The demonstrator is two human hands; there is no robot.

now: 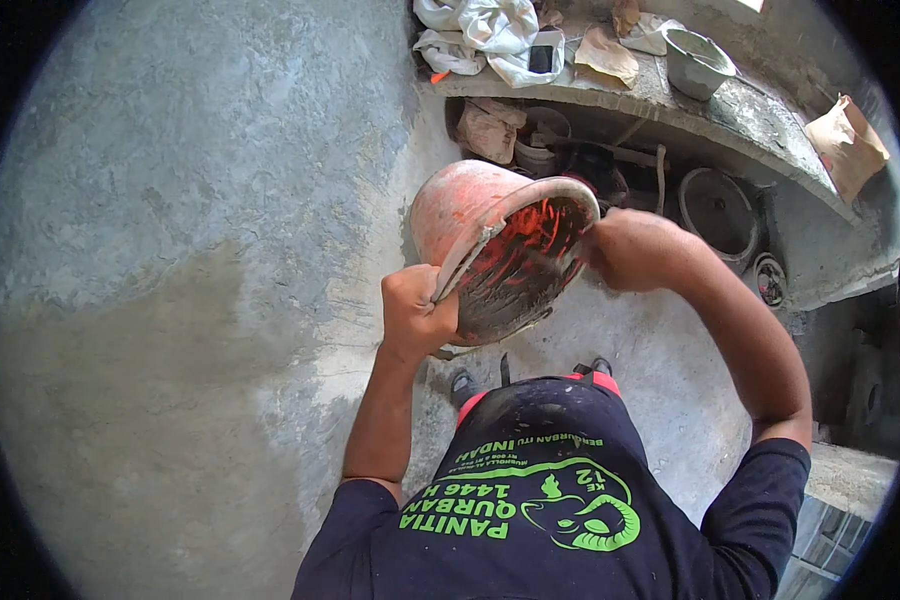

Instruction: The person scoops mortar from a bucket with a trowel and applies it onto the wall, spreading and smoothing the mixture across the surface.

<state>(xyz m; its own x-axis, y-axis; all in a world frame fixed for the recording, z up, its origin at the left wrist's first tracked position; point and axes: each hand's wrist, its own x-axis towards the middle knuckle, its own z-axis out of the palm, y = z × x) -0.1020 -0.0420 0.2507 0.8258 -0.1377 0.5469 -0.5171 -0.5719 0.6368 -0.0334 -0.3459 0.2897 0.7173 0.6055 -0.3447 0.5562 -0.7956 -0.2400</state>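
- Gripping a tilted red bucket (460,205) by its rim at eight o'clock: left hand (418,312).
- Bucket at twelve o'clock from the black shirt (560,430), dark-smeared inside.
- Right hand (638,250), curled at three o'clock; cannot tell whether it grasps anything.

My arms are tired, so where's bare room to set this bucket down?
Floor between the bucket, your shirt and right forearm looks bare. Crowded: the shelf at its left end, with white bundles, and beneath, with round containers.
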